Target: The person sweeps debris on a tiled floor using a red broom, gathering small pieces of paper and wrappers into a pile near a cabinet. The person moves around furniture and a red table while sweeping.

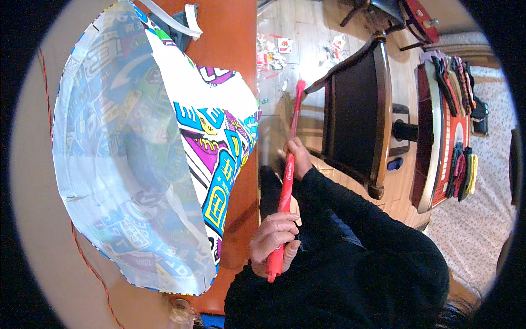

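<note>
My left hand (274,243) is wrapped around the lower end of a long red plastic wand-like tube (285,197). Higher up, my right hand (301,158) grips the same tube near its middle. The tube slants upward, its far part partly see-through and ending in a red knob; an oval label on it bears writing. Left of my hands, a large printed cloth (135,148) with a sewn hem lies over the reddish-brown table (234,37). Its pale back faces up on the left, and the bright lettered side shows on the right.
A dark-backed wooden chair (353,119) stands to the right. Scraps (271,57) litter the floor beyond the table edge. Folded clothes (464,168) lie on a red-topped table (452,131). A twisted red cord (88,263) runs along the left. Near the bottom sits a clear container (181,310).
</note>
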Available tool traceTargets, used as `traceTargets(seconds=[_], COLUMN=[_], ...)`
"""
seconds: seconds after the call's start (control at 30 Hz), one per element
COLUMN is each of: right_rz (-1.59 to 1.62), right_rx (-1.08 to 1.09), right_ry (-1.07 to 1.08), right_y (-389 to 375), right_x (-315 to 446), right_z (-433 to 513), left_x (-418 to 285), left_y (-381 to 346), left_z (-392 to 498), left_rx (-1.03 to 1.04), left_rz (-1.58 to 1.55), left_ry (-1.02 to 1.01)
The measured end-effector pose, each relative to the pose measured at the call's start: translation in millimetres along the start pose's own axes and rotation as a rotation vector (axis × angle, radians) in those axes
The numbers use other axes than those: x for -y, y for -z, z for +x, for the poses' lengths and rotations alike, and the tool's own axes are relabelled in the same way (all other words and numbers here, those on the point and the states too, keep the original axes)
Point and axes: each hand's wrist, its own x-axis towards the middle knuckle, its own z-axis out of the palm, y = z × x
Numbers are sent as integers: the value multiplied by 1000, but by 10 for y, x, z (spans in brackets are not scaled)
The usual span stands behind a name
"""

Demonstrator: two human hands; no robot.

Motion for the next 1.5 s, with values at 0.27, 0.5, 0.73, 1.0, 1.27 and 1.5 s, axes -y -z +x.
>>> traceTargets(seconds=[0.27, 0.5, 0.73, 1.0, 1.27, 1.5], right_rz=[-522, -693, -532, -185, -19, 315], right_rx=[258, 443, 341, 214, -109, -282], right_ry=[253, 253, 193, -99, 38, -345], right_y=[125, 423, 873, 1117, 1077, 876], right_x=[391, 751, 882, 971, 973, 642], right_z=[68, 211, 197, 226, 307, 758], left_x=[5, 98, 94, -144, 55, 435], left_y=[-212, -262, -307, -673, -1002, -1255], left_z=[340, 639, 988, 1469, 1905, 2111], left_rx=[56, 63, 169, 417, 635, 413], left_rz=[107, 129, 111, 120, 10, 10], left_ry=[-28, -49, -3, 41, 56, 192])
